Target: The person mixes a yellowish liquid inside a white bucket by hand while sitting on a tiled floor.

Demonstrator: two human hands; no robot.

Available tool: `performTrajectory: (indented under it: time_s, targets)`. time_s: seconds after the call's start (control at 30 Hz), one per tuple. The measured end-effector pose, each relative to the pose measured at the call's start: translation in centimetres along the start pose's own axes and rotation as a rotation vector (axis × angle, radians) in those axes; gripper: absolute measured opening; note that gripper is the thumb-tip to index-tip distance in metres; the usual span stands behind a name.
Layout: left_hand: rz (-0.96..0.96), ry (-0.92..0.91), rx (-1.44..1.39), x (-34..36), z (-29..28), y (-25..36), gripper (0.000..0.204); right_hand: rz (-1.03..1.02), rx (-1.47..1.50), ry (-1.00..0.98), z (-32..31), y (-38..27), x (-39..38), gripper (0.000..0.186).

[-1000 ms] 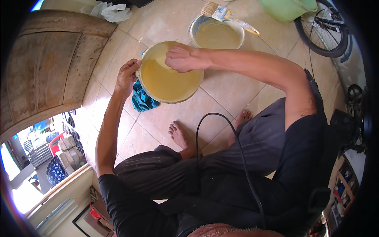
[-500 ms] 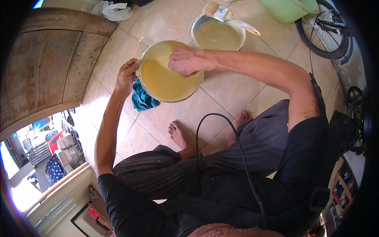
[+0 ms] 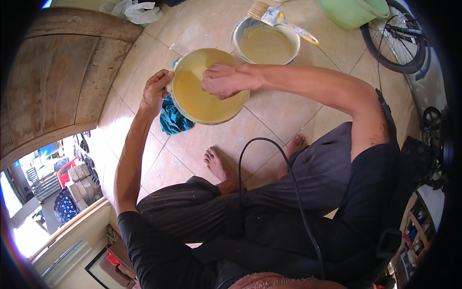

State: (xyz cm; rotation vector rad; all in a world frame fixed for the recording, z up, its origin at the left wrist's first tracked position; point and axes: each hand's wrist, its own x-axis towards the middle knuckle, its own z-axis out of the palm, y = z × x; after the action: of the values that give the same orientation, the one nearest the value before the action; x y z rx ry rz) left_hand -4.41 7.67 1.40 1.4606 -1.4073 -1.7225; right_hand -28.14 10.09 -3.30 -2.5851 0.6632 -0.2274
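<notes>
My left hand (image 3: 157,87) is closed on the left rim of a bucket (image 3: 242,107), thumb over the edge. The bucket is tilted toward me, with pale yellow, paint-like liquid (image 3: 204,103) inside. Over its mouth my right hand (image 3: 223,81) is closed, fingers curled down; what they hold, if anything, is hidden. A crumpled teal cloth (image 3: 173,118) lies on the floor beside the bucket's lower left. Just beyond stands a second bucket (image 3: 236,36) with cream-coloured liquid. Across its rim rests a wide paintbrush (image 3: 281,20) with a paint-smeared handle.
A green tub (image 3: 349,14) and a bicycle wheel (image 3: 397,41) stand at the far right. On the left is a wooden door panel (image 3: 57,82); a white plastic bag (image 3: 139,12) lies past it. My bare feet (image 3: 219,164) are on the tiled floor (image 3: 260,125).
My right hand has shifted slightly left and nearer to me over the bucket's mouth. My left hand keeps its hold on the rim.
</notes>
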Motion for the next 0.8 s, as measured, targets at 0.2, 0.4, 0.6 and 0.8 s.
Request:
performTrajectory:
  time_s: [0.2, 0.4, 0.6, 0.8]
  targets:
    - [-0.018, 0.002, 0.01, 0.1, -0.4, -0.2, 0.02, -0.18, -0.106, 0.632, -0.2, 0.1, -1.0, 0.013]
    - [-0.011, 0.017, -0.005, 0.1, -0.2, -0.1, 0.02, 0.028, -0.061, 0.01, 0.0, 0.0, 0.5, 0.013]
    - [-0.012, 0.012, 0.007, 0.2, -0.2, -0.2, 0.019, -0.13, -0.196, 0.597, 0.6, 0.8, -0.3, 0.014]
    - [-0.018, 0.026, -0.004, 0.2, -0.7, -0.4, 0.019, 0.041, -0.05, -0.126, -2.3, -0.9, 0.3, 0.014]
